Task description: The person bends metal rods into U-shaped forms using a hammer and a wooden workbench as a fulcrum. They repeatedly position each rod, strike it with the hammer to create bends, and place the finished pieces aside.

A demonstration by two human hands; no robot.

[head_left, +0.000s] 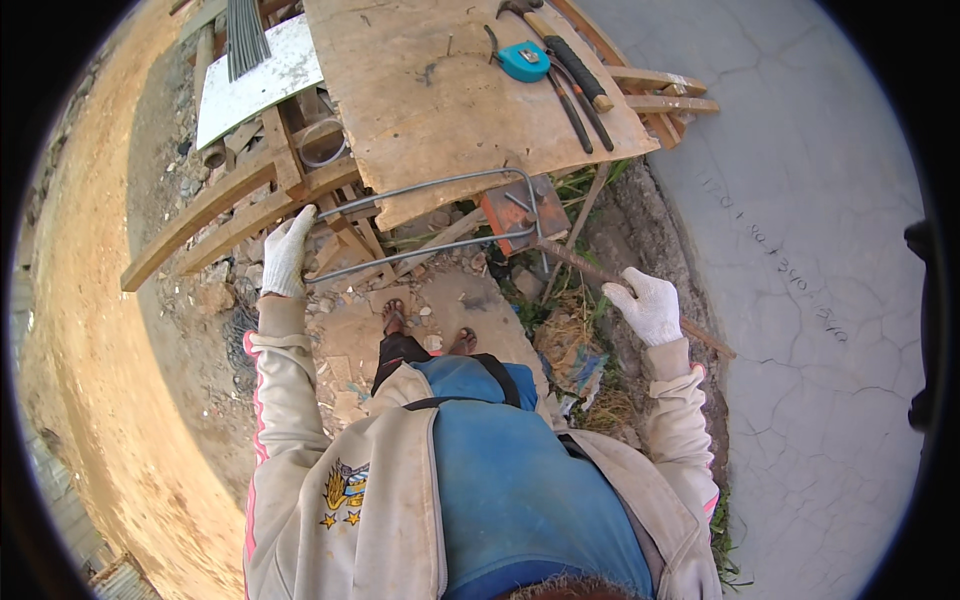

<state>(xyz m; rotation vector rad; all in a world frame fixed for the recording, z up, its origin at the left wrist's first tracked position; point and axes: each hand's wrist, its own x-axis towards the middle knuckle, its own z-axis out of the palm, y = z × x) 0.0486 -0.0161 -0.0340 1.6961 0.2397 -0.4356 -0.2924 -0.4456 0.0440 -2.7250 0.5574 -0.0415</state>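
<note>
A grey steel rod (425, 184), bent into a long, narrow loop, stretches across in front of me. My left hand (287, 258), in a white glove, is closed around the loop's left end, where the rod is hidden. The loop's right end lies at a worn orange-red metal block (508, 212) with short pins on top. My right hand (648, 306), gloved too, grips a rusty metal bar (580, 264). That bar slants from the block's right side down past the hand; its far end meets the rod, though the exact contact cannot be made out.
A plywood board (420, 110) on a wooden frame (215, 225) carries a teal tape measure (524, 62), a hammer (578, 72) and black-handled pincers (572, 112). A bundle of rods (246, 45) rests on a white sheet (262, 85). Right stands a cracked grey wall (810, 260); rubble lies below.
</note>
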